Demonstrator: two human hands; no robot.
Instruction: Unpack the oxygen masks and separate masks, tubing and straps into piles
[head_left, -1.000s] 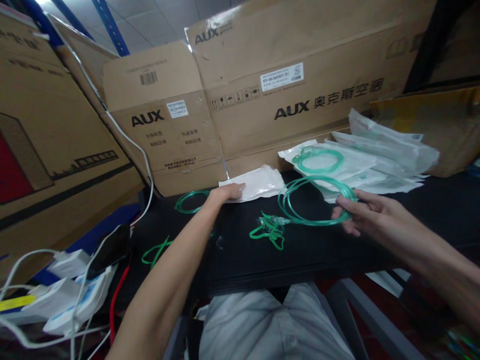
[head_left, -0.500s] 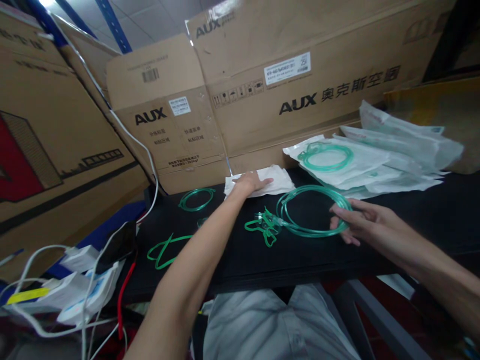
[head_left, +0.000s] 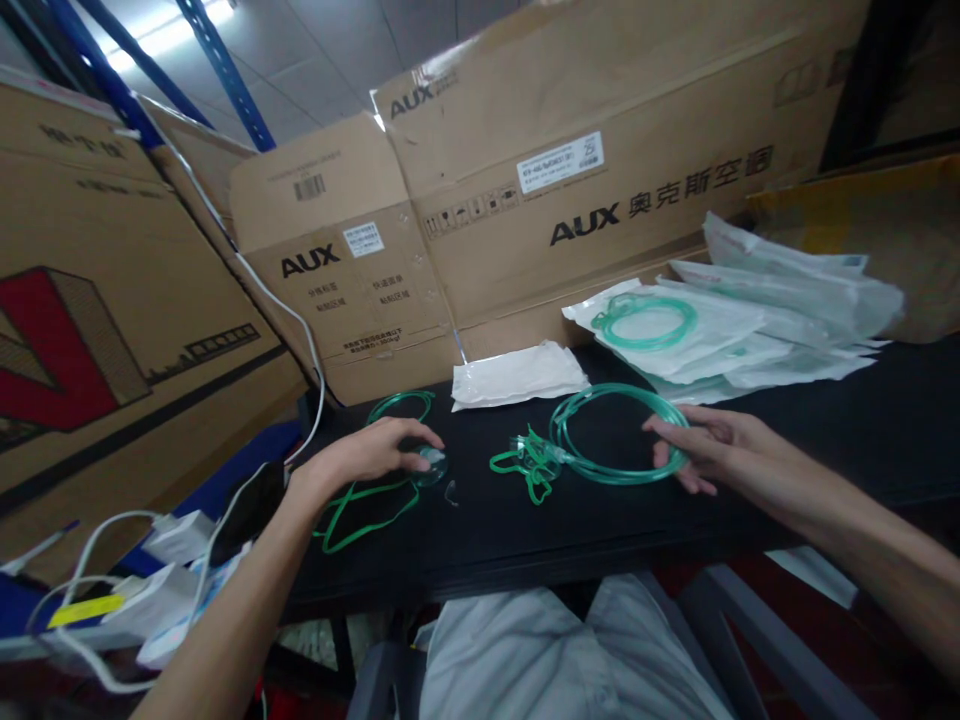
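Green tubing, coiled; in right hand

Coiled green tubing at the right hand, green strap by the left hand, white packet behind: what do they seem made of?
Green tubing: probably flexible plastic, glossy; translucent, with highlights along its loops.
Green strap: likely rubber or elastic, fairly matte; opaque and lying in loose curves.
White packet: paper or thin plastic film, I can't tell which; mostly matte, with creases across it.
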